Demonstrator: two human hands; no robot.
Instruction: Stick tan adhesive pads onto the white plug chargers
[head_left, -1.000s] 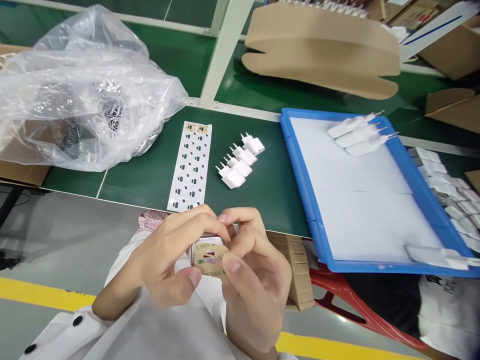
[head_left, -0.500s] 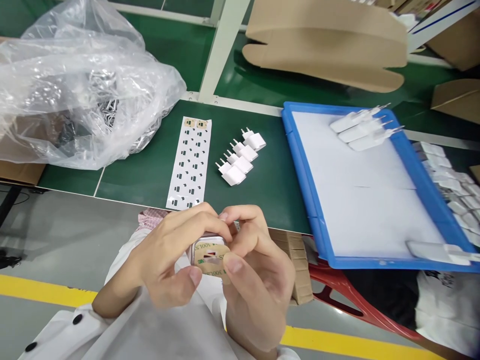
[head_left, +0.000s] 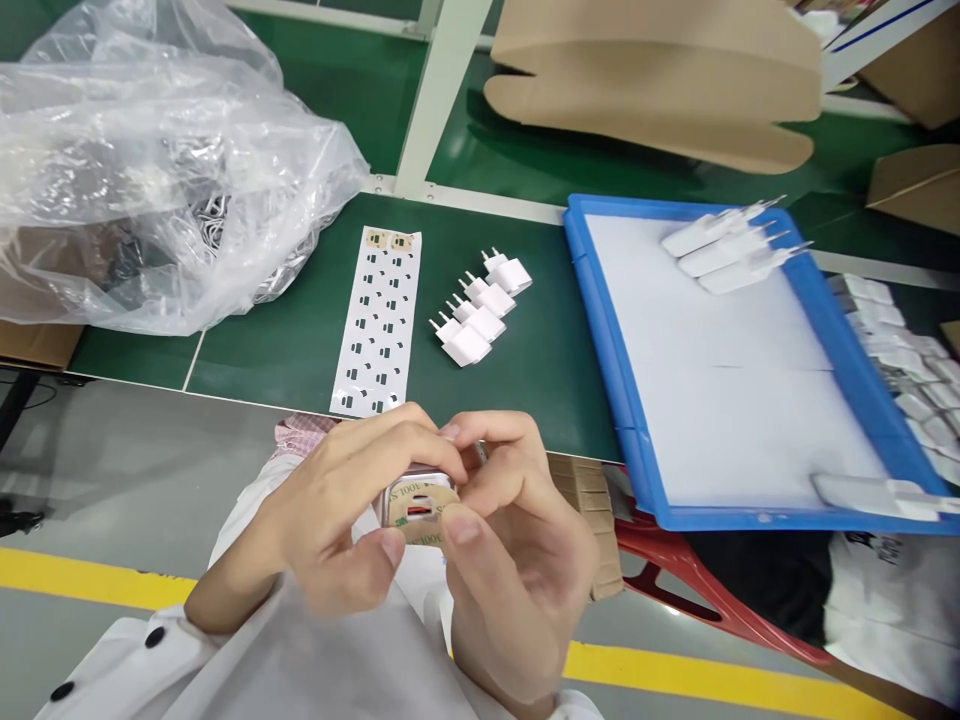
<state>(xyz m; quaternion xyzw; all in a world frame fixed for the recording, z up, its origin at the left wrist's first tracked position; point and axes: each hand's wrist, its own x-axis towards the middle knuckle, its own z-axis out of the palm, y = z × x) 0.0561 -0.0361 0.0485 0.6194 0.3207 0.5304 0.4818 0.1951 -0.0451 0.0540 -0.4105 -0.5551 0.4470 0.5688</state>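
Note:
Close to my body, just past the table's front edge, my left hand is closed round a small white device with a shiny rim. Over the device's upward face lies a tan adhesive sticker with printed lettering and a slot cut in it. A red bit shows through that slot. The thumb of my right hand presses the sticker's right edge, and its fingers curl at the device's far right side. Both sets of fingers hide most of the device. Beyond them lies a white backing sheet with two tan stickers at its far end.
Several white plug adapters stand right of the sheet. A blue tray with a white liner holds several white plugs. A clear plastic bag of metallic parts sits at left. Cardboard lies behind; more white pieces are far right.
The sticker now lies flatter on the device, its slot more nearly lined up with the opening beneath. My right thumb has shifted slightly left and up.

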